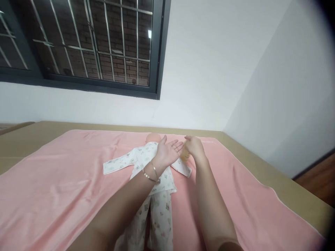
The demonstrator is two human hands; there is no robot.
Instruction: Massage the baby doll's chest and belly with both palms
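A baby doll (153, 137) lies on its back on a pink blanket (86, 167), dressed in a white printed top (142, 153) and matching trousers (161, 212). My left hand (169, 151) is held palm up over the doll's chest, fingers stretched out and nothing in it. A bracelet (149, 176) circles that wrist. To the right, my right hand (195, 146) has its fingers curled at an amber, see-through bottle (185, 154), which is partly hidden by the hand. The bottle is close to my left fingertips and the doll's sleeve (183, 168).
The blanket covers much of a tan padded surface (52, 132). Behind it rises a white wall (196, 87) with a dark-framed, barred window (104, 52). Another wall (295, 104) stands on the right, with a brown wooden panel (319, 177) low down.
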